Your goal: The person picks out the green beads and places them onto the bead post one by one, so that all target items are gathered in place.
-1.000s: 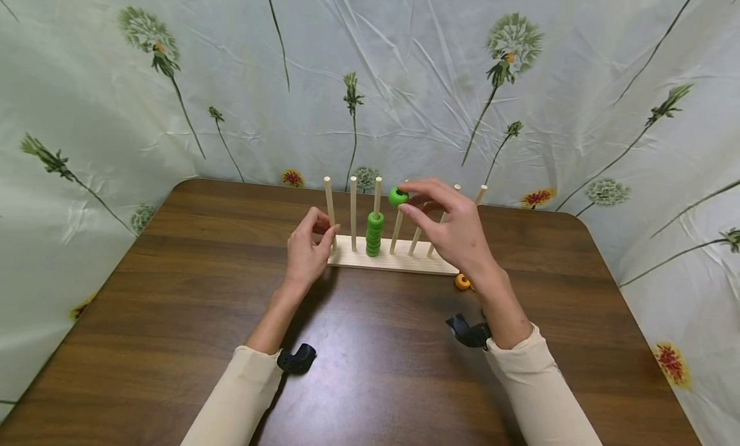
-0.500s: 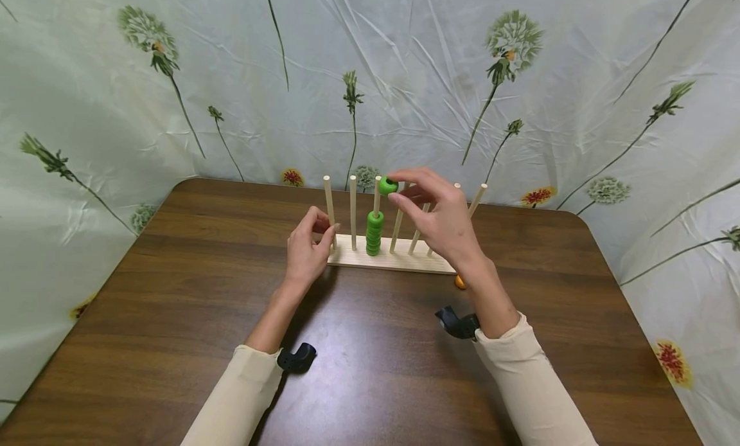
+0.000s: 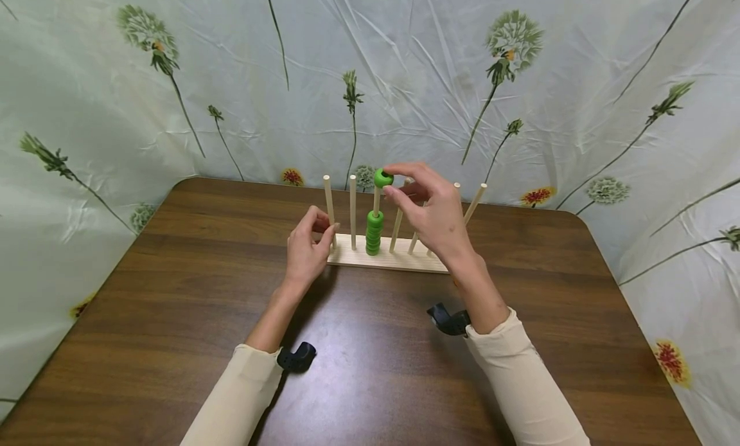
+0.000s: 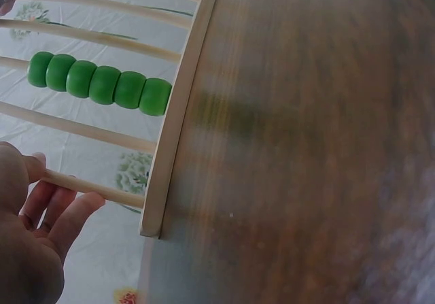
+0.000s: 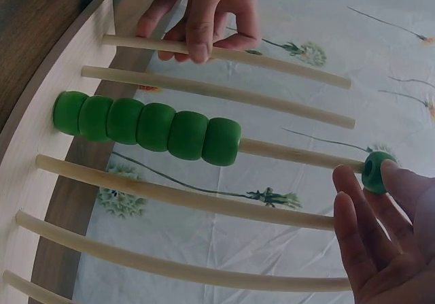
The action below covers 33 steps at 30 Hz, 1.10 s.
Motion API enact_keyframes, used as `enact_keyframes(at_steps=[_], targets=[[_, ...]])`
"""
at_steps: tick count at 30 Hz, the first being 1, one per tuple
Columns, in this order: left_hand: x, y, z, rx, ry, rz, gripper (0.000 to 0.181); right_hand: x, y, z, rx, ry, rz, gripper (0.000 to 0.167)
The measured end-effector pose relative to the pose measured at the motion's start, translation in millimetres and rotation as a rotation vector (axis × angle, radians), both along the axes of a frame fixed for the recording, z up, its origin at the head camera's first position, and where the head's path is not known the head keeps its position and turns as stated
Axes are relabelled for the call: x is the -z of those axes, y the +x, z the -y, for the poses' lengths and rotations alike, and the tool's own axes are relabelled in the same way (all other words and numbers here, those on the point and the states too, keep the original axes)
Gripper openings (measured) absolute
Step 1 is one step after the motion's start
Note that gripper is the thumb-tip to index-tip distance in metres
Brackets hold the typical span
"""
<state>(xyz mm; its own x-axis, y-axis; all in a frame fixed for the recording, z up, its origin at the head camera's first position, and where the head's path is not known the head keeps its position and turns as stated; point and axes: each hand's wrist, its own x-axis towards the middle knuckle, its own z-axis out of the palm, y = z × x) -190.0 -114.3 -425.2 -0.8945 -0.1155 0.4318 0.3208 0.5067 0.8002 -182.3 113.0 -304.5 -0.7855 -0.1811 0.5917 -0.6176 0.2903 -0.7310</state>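
Observation:
A pale wooden base [image 3: 393, 261] carries several upright wooden pegs. On the third peg from the left sits a stack of green beads [image 3: 374, 234]. My right hand [image 3: 436, 214] pinches one green bead [image 3: 382, 178] between thumb and fingers at the top of that peg. In the right wrist view this bead [image 5: 378, 173] meets the peg's end; whether the peg has entered its hole I cannot tell. My left hand [image 3: 308, 248] holds the leftmost peg [image 4: 95, 188] between thumb and fingers, low near the base.
A brown wooden table [image 3: 358, 369] lies under the rack. Behind it hangs a pale curtain [image 3: 243, 67] printed with dandelions. The other pegs, such as the second from the left [image 3: 353, 208], stand bare; those at the right are partly hidden by the right hand.
My right hand has moved left and slightly up, bringing the green bead from beside the fourth peg to the top of the third. The left hand has stayed put.

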Motion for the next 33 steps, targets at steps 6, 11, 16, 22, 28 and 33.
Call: enact_keyframes(at_steps=[6, 11, 16, 22, 28, 33], targets=[[0.3, -0.3, 0.4, 0.0, -0.002, 0.0, 0.017, -1.6, -1.9, 5, 0.021, 0.002, -0.001, 0.03], [0.1, -0.2, 0.4, 0.001, -0.008, -0.003, 0.017, -2.5, -3.3, 7, 0.041, 0.016, -0.013, 0.03], [-0.4, -0.2, 0.1, -0.001, -0.008, -0.006, 0.017, -2.9, -2.8, 7, 0.024, 0.037, -0.001, 0.03], [-1.3, -0.2, -0.5, 0.006, 0.002, -0.009, 0.017, -3.6, 1.7, 1, 0.019, 0.029, 0.015, 0.029], [-1.5, -0.1, -0.5, 0.005, -0.002, -0.009, 0.016, -0.2, 7.2, -11, 0.003, 0.013, 0.006, 0.026], [-0.4, 0.3, 0.2, 0.002, -0.004, -0.007, 0.016, 2.5, 12.4, -20, -0.006, 0.007, -0.005, 0.025]])
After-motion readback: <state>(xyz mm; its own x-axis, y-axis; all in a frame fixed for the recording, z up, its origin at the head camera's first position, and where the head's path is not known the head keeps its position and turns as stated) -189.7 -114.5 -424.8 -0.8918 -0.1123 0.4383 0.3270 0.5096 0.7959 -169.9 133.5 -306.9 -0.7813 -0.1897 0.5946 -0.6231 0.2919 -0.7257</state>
